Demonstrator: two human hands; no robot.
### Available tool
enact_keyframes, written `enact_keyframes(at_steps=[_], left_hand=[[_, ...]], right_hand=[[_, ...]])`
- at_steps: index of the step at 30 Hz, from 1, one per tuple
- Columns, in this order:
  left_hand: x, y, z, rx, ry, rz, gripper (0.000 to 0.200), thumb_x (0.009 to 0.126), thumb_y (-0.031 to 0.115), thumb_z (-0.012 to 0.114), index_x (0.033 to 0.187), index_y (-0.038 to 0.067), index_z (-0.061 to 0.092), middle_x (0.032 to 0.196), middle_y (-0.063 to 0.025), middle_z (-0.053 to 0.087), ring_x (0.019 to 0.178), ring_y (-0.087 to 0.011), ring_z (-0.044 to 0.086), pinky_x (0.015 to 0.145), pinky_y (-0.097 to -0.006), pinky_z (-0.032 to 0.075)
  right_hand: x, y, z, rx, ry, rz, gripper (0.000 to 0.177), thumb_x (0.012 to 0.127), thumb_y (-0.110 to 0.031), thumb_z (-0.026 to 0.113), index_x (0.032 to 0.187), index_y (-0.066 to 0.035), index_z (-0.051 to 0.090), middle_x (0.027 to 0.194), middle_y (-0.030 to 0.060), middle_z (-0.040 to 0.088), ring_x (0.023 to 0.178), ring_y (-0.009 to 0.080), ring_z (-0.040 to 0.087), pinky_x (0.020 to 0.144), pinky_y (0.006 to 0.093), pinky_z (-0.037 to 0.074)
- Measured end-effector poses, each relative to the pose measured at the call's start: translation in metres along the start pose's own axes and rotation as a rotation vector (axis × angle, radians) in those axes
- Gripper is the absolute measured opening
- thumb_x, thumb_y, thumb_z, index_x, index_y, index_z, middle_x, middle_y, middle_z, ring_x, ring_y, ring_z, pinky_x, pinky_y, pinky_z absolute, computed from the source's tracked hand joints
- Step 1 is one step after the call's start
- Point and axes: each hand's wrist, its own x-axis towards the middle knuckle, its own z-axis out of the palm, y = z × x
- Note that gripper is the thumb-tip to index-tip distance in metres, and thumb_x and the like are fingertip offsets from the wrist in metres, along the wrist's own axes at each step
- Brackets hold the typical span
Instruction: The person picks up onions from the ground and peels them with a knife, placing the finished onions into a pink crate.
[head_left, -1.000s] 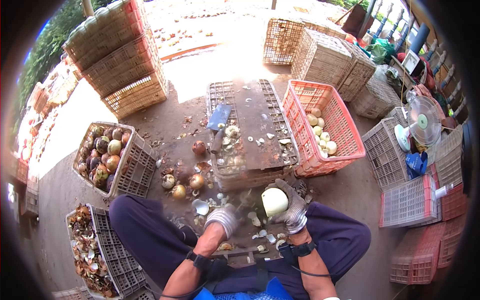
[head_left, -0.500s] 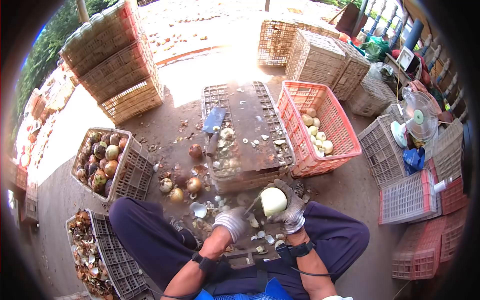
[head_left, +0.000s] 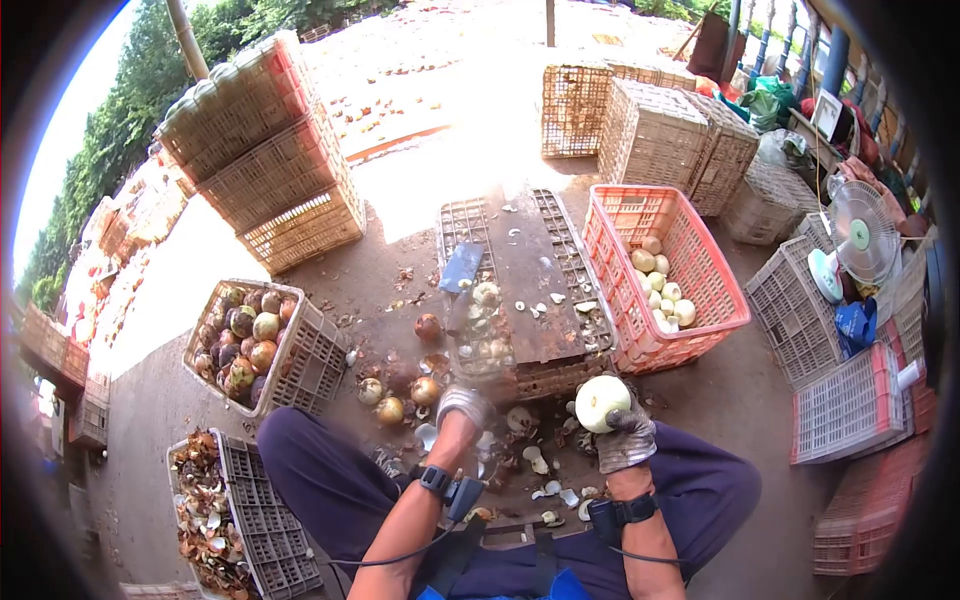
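My right hand (head_left: 627, 440), in a dirty glove, grips a peeled white coconut (head_left: 602, 402) from below and the side, above my right knee. My left hand (head_left: 465, 408), in a pale glove, is smeared by motion in front of the low work stand, and I cannot tell what its fingers hold. A cleaver (head_left: 461, 268) lies on the left side of the stand (head_left: 535, 290), its blade flat among white scraps. Unpeeled brown coconuts (head_left: 425, 391) lie on the ground beyond my left hand.
Peeled coconuts partly fill a red crate (head_left: 675, 340) right of the stand. A crate (head_left: 315, 350) of unpeeled coconuts stands left, with a crate of peelings (head_left: 205, 510) nearer me. Stacked crates (head_left: 290, 170) rise behind. A fan (head_left: 862, 235) stands on the right. Shell scraps litter the floor.
My left hand has moved away from the coconut, forward towards the stand; the thin blade seen beside it before no longer shows clearly. My right hand has turned and shifted outward with the coconut. The view has tilted.
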Motion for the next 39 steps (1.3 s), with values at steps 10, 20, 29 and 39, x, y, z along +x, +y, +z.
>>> enact_keyframes(at_steps=[10, 20, 29, 39], left_hand=[[-0.02, 0.027, 0.01, -0.132, 0.239, -0.341, 0.013, 0.076, 0.011, 0.067, 0.084, 0.004, 0.074, 0.083, -0.0191, 0.071, 0.078, -0.0333, 0.071, 0.063, -0.0414, 0.057], [-0.039, 0.023, 0.052, -0.417, 0.192, -0.294, 0.035, 0.083, 0.031, 0.065, 0.104, 0.003, 0.067, 0.099, -0.0179, 0.069, 0.091, -0.0328, 0.067, 0.076, -0.0436, 0.052], [-0.002, -0.02, 0.057, -1.372, 0.355, 0.131, 0.049, 0.072, 0.015, 0.071, 0.117, 0.001, 0.055, 0.085, -0.0062, 0.064, 0.075, -0.017, 0.06, 0.068, -0.0308, 0.052], [-0.018, -0.023, 0.073, -1.239, 0.292, 0.008, 0.039, 0.074, 0.011, 0.07, 0.11, 0.003, 0.056, 0.084, -0.0077, 0.063, 0.073, -0.017, 0.059, 0.067, -0.0314, 0.051]], right_hand=[[0.003, -0.004, -0.017, -0.02, 0.009, -0.087, 0.068, 0.059, 0.001, 0.074, 0.123, 0.004, 0.055, 0.109, 0.0134, 0.064, 0.097, 0.0268, 0.063, 0.087, 0.0384, 0.053], [0.005, -0.003, -0.012, -0.035, -0.016, -0.095, 0.057, 0.063, -0.002, 0.072, 0.118, 0.002, 0.058, 0.108, 0.0154, 0.064, 0.103, 0.0345, 0.061, 0.096, 0.0517, 0.049], [0.006, 0.001, -0.01, 0.029, -0.08, -0.024, 0.064, 0.062, -0.001, 0.076, 0.122, 0.006, 0.054, 0.108, 0.0157, 0.064, 0.099, 0.0298, 0.062, 0.089, 0.0409, 0.052], [0.016, 0.013, -0.023, 0.016, 0.066, 0.026, 0.056, 0.064, -0.003, 0.072, 0.117, 0.005, 0.057, 0.107, 0.0167, 0.064, 0.1, 0.0323, 0.063, 0.09, 0.0476, 0.052]])
